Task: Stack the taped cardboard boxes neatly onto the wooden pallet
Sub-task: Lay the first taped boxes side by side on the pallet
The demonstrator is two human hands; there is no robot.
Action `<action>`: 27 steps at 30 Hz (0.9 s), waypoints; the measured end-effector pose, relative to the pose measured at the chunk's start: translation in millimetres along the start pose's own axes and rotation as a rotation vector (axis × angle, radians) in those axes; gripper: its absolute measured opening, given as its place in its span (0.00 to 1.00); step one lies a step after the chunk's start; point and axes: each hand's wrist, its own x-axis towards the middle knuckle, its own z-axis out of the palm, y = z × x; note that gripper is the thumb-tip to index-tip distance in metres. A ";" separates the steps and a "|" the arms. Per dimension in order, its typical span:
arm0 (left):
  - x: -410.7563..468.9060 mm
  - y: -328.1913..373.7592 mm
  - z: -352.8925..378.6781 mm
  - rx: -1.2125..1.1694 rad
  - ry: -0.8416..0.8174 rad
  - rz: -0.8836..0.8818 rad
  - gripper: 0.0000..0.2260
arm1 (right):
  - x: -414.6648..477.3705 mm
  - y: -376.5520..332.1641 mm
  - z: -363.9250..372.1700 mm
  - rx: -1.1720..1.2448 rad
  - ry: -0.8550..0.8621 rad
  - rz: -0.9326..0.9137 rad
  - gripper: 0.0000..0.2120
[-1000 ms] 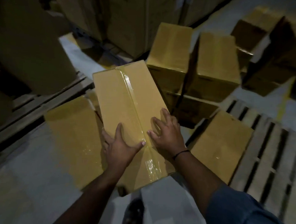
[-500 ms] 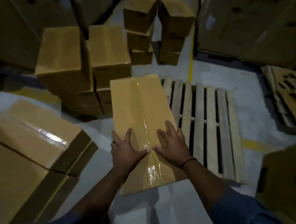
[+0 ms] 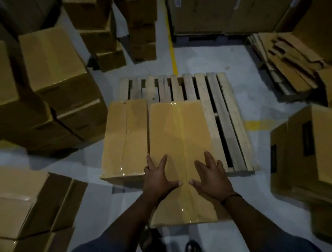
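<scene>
The wooden pallet point(image 3: 224, 109) lies on the floor, its right-hand slats bare. One taped box point(image 3: 125, 139) sits along its left side. A second box point(image 3: 178, 130) lies just beside it with a thin gap between, its near end reaching past the pallet's front edge towards the person. Whether that end is set down cannot be told. The likely trouble is a crooked, overhanging row: an uneven push would skew this box or jam it against its neighbour. The left hand point(image 3: 157, 179) and right hand point(image 3: 211, 179) lie flat on its top, fingers spread and straight, clasping nothing.
</scene>
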 end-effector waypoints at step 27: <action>257.4 -85.5 76.8 -0.008 0.059 -0.043 0.58 | 263.8 33.1 104.4 0.008 0.111 -0.074 0.36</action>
